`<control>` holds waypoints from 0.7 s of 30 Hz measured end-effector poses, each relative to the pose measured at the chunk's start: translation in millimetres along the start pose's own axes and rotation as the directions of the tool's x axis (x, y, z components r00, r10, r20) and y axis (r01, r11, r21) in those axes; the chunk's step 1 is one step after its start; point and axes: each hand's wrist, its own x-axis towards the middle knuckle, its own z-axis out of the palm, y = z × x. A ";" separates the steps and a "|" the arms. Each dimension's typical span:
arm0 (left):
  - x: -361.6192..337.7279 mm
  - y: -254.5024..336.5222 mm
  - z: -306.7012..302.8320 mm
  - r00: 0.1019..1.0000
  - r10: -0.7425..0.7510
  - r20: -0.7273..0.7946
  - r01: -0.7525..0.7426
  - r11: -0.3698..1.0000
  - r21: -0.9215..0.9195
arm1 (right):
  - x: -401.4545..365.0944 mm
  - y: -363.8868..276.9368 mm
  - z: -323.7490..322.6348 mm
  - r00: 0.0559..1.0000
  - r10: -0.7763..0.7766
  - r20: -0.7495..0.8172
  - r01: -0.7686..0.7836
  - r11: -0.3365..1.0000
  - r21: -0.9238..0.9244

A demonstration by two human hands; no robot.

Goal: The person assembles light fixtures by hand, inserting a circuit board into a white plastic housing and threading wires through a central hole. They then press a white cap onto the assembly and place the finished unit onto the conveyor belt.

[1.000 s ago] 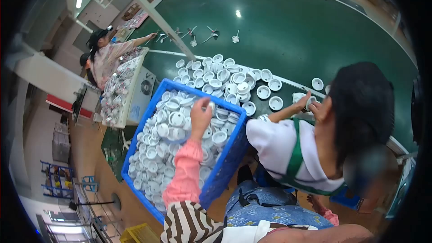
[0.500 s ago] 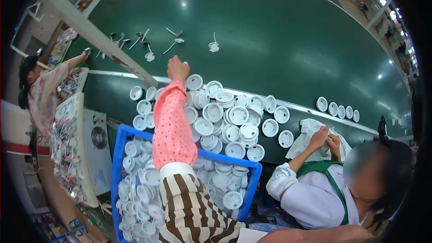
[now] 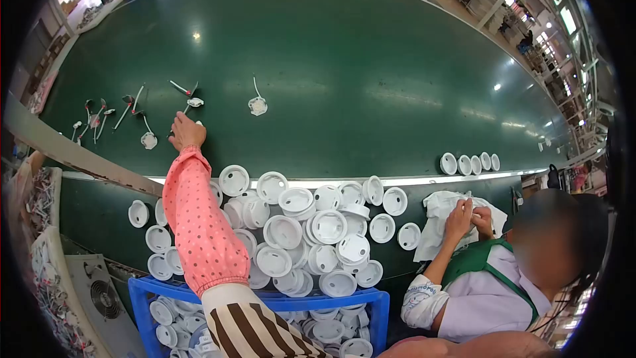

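My left hand [image 3: 188, 134], at the end of a pink spotted sleeve, reaches over the green work surface [image 3: 371, 40]. Its fingers are curled, and a small white part [image 3: 199, 123] shows at its edge, mostly hidden. Just beyond the fingertips lies a white piece with a strip and red bits [image 3: 195, 102]. Similar wired pieces [image 3: 95, 120] lie farther left. One white disc with a thin strip [image 3: 258, 105] rests to the right of the hand. Below the forearm spreads a heap of round white lids or housings [image 3: 281, 231]. My right hand is out of view.
A blue crate [image 3: 379, 321] full of white round parts stands at the front. At right, a co-worker's hands [image 3: 469, 217] hold something over a white cloth [image 3: 434, 215]. A row of white cups [image 3: 466, 164] stands behind. A metal post [image 3: 79, 152] crosses at left.
The view has swung right and shifted, so the table contents appear farther left. My left hand still reaches over the green surface, now close to the piece with red bits.
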 end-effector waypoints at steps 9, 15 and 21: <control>-21.1 40.6 14.5 0.986 0.056 -0.157 -0.079 0.986 -0.147 | 15.3 24.3 9.1 0.925 -0.240 -0.293 0.297 0.941 0.165; -60.0 151.6 -1.1 0.909 0.347 -0.231 -0.416 0.797 -0.439 | 93.8 20.0 -37.8 0.920 -0.375 -0.115 0.384 0.801 0.459; -108.8 170.8 20.9 0.869 0.495 -0.001 -0.485 0.850 -0.208 | 174.1 -3.1 -74.1 0.953 -0.280 -0.118 0.284 0.681 0.675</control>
